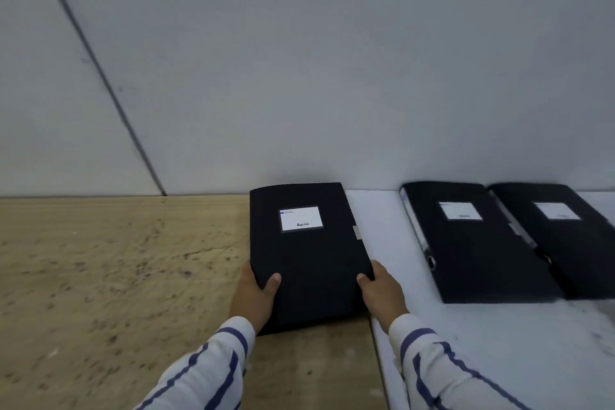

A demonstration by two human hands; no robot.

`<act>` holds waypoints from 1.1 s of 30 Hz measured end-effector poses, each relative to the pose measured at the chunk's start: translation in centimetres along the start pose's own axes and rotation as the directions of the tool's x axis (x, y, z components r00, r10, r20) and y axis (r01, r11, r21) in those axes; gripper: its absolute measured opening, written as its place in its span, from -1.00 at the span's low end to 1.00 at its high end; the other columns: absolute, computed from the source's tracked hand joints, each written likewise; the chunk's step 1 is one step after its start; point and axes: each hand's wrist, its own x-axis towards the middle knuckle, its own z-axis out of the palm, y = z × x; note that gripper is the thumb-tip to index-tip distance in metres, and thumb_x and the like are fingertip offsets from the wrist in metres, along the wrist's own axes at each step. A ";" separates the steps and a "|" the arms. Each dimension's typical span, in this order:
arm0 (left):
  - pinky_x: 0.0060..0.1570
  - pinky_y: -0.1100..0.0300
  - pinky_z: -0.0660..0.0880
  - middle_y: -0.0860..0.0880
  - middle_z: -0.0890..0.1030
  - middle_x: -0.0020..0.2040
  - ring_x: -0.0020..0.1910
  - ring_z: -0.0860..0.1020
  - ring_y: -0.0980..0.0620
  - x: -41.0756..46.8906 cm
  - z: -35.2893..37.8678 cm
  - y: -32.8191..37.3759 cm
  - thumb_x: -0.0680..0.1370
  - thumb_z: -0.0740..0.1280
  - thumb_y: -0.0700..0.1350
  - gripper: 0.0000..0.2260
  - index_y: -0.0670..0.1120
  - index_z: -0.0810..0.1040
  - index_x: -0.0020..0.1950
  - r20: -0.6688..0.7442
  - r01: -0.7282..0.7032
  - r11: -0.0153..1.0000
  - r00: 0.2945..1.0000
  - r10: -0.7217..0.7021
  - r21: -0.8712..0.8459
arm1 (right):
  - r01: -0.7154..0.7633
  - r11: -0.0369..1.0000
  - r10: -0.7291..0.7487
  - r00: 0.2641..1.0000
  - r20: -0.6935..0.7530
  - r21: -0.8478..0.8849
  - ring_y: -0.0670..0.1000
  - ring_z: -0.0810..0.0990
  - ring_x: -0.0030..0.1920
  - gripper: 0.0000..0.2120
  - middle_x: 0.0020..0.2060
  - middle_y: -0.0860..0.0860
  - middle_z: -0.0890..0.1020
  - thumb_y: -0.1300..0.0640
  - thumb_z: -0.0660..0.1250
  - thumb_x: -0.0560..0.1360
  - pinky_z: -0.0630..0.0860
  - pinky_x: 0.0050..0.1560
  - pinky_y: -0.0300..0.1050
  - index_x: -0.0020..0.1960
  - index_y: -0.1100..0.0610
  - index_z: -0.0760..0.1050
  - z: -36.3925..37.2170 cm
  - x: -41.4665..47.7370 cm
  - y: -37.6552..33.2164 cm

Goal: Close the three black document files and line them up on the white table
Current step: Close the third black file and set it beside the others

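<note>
Nearest the camera, two striped white-and-blue sleeves lead to the hands. The left hand (253,298) and right hand (379,291) clamp the near corners of a closed flat black document file with a white label (311,260), thumbs on top, fingers (275,279) wrapped over its edges. This file sits at six o'clock, mostly on a speckled tan wooden surface (100,276), its right edge straddling the seam with the white table (499,343).

At three o'clock, two more closed black files (472,243) (572,243) lie side by side on the white table, near the grey wall (299,60) beyond.

Three files in all, one not yet in line. Sliding it across the seam could catch its edge and skew it against its neighbours.
</note>
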 end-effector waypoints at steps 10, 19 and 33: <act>0.15 0.04 0.44 -0.05 0.53 0.26 0.17 0.53 -0.11 0.7 8.1 4.6 0.52 0.32 0.03 -0.55 -0.02 0.30 0.37 0.075 -0.015 0.996 0.997 0.009 0.085 | -0.075 0.997 0.075 0.993 -0.088 0.005 0.12 0.54 0.02 -0.75 0.06 0.08 0.57 0.14 0.17 0.57 0.50 0.12 -0.02 0.24 0.09 0.41 -6.3 3.3 4.5; 0.23 -0.01 0.42 -0.06 0.49 0.32 0.25 0.49 -0.12 1.2 10.2 5.4 0.53 0.32 0.02 -0.49 -0.04 0.25 0.42 0.085 -0.027 0.993 0.996 0.017 0.118 | -0.164 0.985 0.159 0.984 -0.077 -0.056 0.21 0.53 0.21 -0.56 0.26 0.17 0.51 0.11 0.16 0.60 0.50 0.21 0.04 0.46 0.10 0.21 -7.0 5.0 5.7; 0.23 -0.03 0.44 -0.10 0.50 0.28 0.23 0.49 -0.14 2.6 10.9 6.2 0.53 0.32 -0.03 -0.56 -0.08 0.29 0.37 0.069 -0.015 0.991 0.998 0.006 0.129 | -0.180 0.974 0.166 0.981 -0.103 -0.138 0.17 0.55 0.20 -0.55 0.27 0.19 0.50 0.12 0.17 0.60 0.54 0.21 0.06 0.46 0.12 0.20 -6.8 7.0 4.9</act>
